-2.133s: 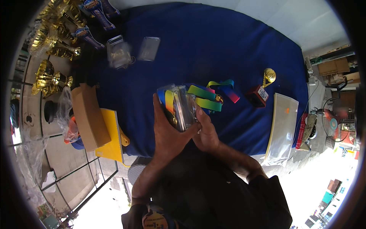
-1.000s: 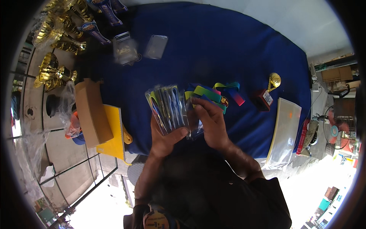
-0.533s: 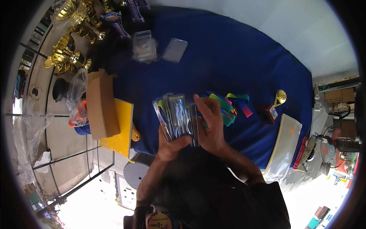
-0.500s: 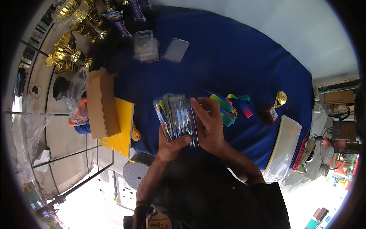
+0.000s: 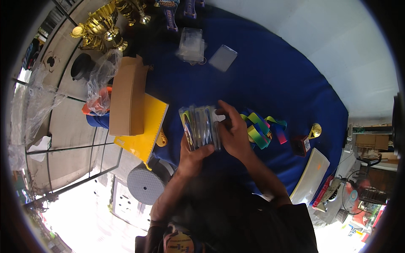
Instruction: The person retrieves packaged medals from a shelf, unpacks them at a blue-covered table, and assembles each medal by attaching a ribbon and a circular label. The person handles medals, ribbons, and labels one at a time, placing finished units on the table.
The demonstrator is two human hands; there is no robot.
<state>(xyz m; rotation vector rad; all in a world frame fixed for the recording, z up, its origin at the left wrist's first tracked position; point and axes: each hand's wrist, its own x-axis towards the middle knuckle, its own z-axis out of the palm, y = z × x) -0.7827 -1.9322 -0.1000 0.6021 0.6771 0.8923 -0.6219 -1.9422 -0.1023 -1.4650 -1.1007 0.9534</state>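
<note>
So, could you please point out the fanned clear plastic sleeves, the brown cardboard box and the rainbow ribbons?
clear plastic sleeves (image 5: 201, 128), head view, middle of the fan.
brown cardboard box (image 5: 128, 101), head view, its broad side.
rainbow ribbons (image 5: 260, 130), head view, folded middle.

**Both hands on a stack of clear sleeves over the blue cloth**

You are looking down at a table draped in a blue cloth (image 5: 274, 84). Your left hand (image 5: 192, 154) is gripping a stack of clear plastic sleeves (image 5: 201, 127) from below, while your right hand (image 5: 234, 135) is pressing its fingers on the stack's right edge. Rainbow ribbons (image 5: 261, 128) are lying just beside that hand. A cardboard box (image 5: 128, 101) is resting on a yellow pad (image 5: 145, 130) to your left, and gold trophies (image 5: 101, 25) are standing at the far corner.
</note>
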